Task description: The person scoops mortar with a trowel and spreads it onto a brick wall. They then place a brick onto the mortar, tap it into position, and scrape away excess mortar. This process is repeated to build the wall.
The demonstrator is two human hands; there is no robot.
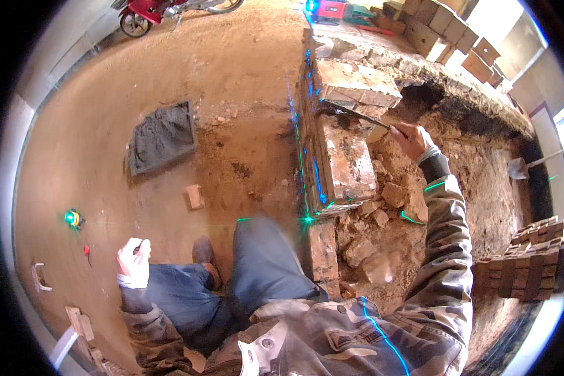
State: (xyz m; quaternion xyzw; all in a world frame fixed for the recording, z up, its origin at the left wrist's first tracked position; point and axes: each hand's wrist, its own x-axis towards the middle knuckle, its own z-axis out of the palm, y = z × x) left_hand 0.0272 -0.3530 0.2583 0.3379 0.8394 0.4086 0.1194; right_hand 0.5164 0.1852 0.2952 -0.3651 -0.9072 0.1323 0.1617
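Observation:
My right hand (410, 141) is closed round the end of a narrow, dark trowel (357, 114), its blade seen nearly edge-on. The tip reaches the gap between the upper brick block (357, 83) and the worn, pale-topped brick block (348, 160) nearer me. Both belong to a low brick wall, with blue and green laser lines along its left face. My left hand (133, 258) hangs over the floor beside my left knee, fingers curled in; whatever they may hold is hidden.
Left of the wall lies a tray of grey mortar (163, 138), with a loose brick piece (194, 197) nearby. A green laser level (74, 218) stands farther left. Rubble (376, 250) fills the pit right of the wall. Stacked bricks (523, 266) and a shovel (518, 168) are at right.

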